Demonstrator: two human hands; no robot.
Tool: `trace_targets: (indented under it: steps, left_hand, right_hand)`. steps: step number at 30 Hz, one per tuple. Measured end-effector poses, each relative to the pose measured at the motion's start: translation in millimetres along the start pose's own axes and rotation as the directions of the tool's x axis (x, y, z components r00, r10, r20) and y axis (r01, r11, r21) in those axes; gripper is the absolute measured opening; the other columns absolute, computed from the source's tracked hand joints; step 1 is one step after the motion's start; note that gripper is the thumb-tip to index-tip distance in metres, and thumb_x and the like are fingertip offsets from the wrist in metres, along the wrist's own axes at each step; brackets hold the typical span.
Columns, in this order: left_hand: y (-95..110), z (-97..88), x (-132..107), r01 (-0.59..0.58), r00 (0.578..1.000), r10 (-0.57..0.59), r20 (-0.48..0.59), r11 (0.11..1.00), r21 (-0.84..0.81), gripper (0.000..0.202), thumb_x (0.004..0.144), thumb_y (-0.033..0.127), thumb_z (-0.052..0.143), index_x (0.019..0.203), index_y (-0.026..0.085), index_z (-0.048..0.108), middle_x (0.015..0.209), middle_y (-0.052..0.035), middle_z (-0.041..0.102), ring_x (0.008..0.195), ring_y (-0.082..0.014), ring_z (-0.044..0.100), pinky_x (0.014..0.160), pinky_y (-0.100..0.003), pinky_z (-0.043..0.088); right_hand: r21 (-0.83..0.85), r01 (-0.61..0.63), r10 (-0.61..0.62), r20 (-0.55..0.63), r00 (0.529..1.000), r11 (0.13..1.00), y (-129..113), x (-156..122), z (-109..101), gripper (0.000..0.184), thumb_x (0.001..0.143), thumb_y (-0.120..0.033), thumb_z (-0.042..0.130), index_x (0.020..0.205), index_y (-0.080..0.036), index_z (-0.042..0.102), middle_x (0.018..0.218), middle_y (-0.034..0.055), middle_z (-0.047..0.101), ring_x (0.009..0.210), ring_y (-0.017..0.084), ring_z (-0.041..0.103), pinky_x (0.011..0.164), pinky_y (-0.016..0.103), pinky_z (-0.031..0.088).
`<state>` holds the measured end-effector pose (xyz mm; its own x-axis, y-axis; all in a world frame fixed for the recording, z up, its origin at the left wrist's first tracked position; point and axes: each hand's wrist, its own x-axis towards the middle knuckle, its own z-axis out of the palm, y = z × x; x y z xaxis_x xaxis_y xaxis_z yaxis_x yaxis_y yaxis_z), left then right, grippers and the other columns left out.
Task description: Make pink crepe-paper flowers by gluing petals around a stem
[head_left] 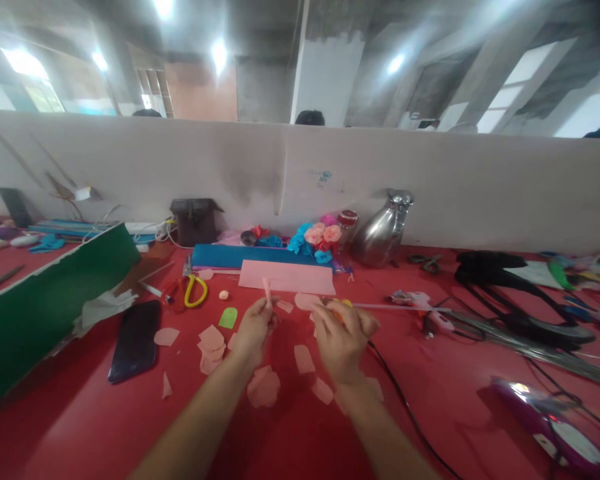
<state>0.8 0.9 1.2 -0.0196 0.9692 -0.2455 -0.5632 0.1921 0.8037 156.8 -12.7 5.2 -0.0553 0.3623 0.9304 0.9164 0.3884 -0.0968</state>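
Two bare hands in view, both near the centre of the frame above a red desk. Left hand: fingers pinched together on one narrow pink paper slip, which stands up from their tips just left of centre. Right hand: fingers bent, tips pointing left; a yellow bit shows behind them. Cannot tell how tightly they close or whether they grip anything.

Loose pink cut pieces: two overlapping piles, a left pile left of the left forearm and a lower pile between the forearms; exact count within them cannot be read. Singles include one sliver at lower left and one rectangular piece between the hands.

Green cut piece: one, left of the left hand. Round pale ball: one, just above it. Behind the hands, upper centre of the desk: one pink sheet, one blue sheet, two pink paper flowers. Left: one phone, one yellow loop handle. Right: one glue gun, one metal flask.
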Motion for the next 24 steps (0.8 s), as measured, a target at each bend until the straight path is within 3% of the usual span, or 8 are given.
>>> trace_targets:
  steps: [3, 6, 11, 13, 16, 19, 21, 24]
  left_hand:
    - [1, -3.1, 3, -0.012, 1.000, 0.010, 0.029, 0.997, 0.079, 0.023, 0.068, 0.028, 0.069, 0.085, 0.012, 0.067, 0.057, 0.0023, 0.049, 0.049, -0.0049, 0.039, 0.048, -0.017, 0.031]
    - [4, -3.0, 3, 0.008, 0.996, -0.013, 0.086, 0.999, 0.050, 0.025, 0.066, 0.030, 0.071, 0.082, 0.012, 0.064, 0.061, 0.0010, 0.053, 0.048, -0.0044, 0.038, 0.047, -0.017, 0.029]
    - [7, -2.2, 1, -0.010, 0.993, 0.014, 0.118, 0.999, -0.031, 0.025, 0.064, 0.027, 0.072, 0.076, 0.017, 0.052, 0.062, 0.0019, 0.057, 0.047, -0.0047, 0.042, 0.047, -0.016, 0.030]
    - [8, -3.0, 2, -0.007, 0.992, 0.011, 0.125, 0.999, -0.037, 0.025, 0.065, 0.027, 0.072, 0.074, 0.016, 0.052, 0.067, 0.0013, 0.059, 0.047, -0.0035, 0.043, 0.045, -0.015, 0.028]
    - [7, -3.5, 2, 0.018, 0.990, -0.011, 0.144, 0.999, -0.051, 0.025, 0.063, 0.027, 0.074, 0.073, 0.015, 0.054, 0.072, 0.0005, 0.059, 0.048, -0.0024, 0.044, 0.045, -0.014, 0.029]
    - [6, -0.6, 0, 0.048, 0.986, -0.037, 0.161, 0.997, -0.066, 0.024, 0.062, 0.025, 0.075, 0.073, 0.014, 0.057, 0.069, 0.0006, 0.059, 0.049, -0.0024, 0.044, 0.047, -0.014, 0.032]
    - [5, 2.7, -3, 0.065, 0.985, -0.054, 0.166, 0.996, -0.066, 0.023, 0.062, 0.024, 0.075, 0.073, 0.014, 0.057, 0.067, 0.0004, 0.059, 0.049, -0.0028, 0.044, 0.046, -0.014, 0.032]
    - [3, 7.6, -8, 0.079, 0.982, -0.067, 0.179, 0.995, -0.062, 0.023, 0.063, 0.024, 0.074, 0.076, 0.014, 0.058, 0.066, 0.0000, 0.059, 0.049, -0.0036, 0.045, 0.046, -0.014, 0.032]
  right_hand:
    - [0.089, -0.135, 0.136, -0.007, 0.991, 0.987, 11, 3, 1, 0.006, 0.079, -0.024, 0.066, 0.080, -0.026, 0.072, 0.080, 0.0028, 0.068, 0.079, 0.018, 0.054, 0.080, 0.037, 0.034]
    - [0.199, -0.271, 0.274, 0.011, 0.962, 0.942, 10, 14, 0, 0.009, 0.080, -0.028, 0.065, 0.081, -0.023, 0.072, 0.078, 0.0034, 0.067, 0.079, 0.019, 0.055, 0.082, 0.037, 0.036]
    - [0.380, -0.523, 0.492, 0.182, 0.851, 0.763, -10, 47, -1, 0.016, 0.075, -0.038, 0.067, 0.076, -0.023, 0.072, 0.082, 0.0036, 0.066, 0.086, 0.021, 0.055, 0.082, 0.036, 0.037]
    - [0.497, -0.646, 0.569, 0.321, 0.757, 0.579, -17, 53, 1, 0.017, 0.072, -0.040, 0.069, 0.077, -0.024, 0.071, 0.086, 0.0029, 0.066, 0.088, 0.021, 0.056, 0.082, 0.036, 0.038]
    - [0.622, -0.774, 0.586, 0.587, 0.559, 0.116, -23, 47, 8, 0.021, 0.064, -0.040, 0.074, 0.076, -0.023, 0.070, 0.081, 0.0009, 0.066, 0.081, 0.019, 0.058, 0.076, 0.033, 0.041]
    - [0.577, -0.764, 0.494, 0.773, 0.397, -0.290, -25, 34, 16, 0.027, 0.051, -0.038, 0.082, 0.069, -0.022, 0.068, 0.070, -0.0015, 0.065, 0.069, 0.015, 0.057, 0.070, 0.030, 0.042]
    - [0.530, -0.724, 0.462, 0.826, 0.324, -0.441, -26, 27, 21, 0.030, 0.044, -0.034, 0.085, 0.063, -0.021, 0.066, 0.065, -0.0031, 0.064, 0.062, 0.012, 0.054, 0.065, 0.027, 0.042]
    - [0.504, -0.663, 0.461, 0.849, 0.260, -0.555, -27, 20, 25, 0.030, 0.044, -0.027, 0.086, 0.061, -0.020, 0.064, 0.064, -0.0044, 0.063, 0.058, 0.010, 0.053, 0.060, 0.025, 0.041]
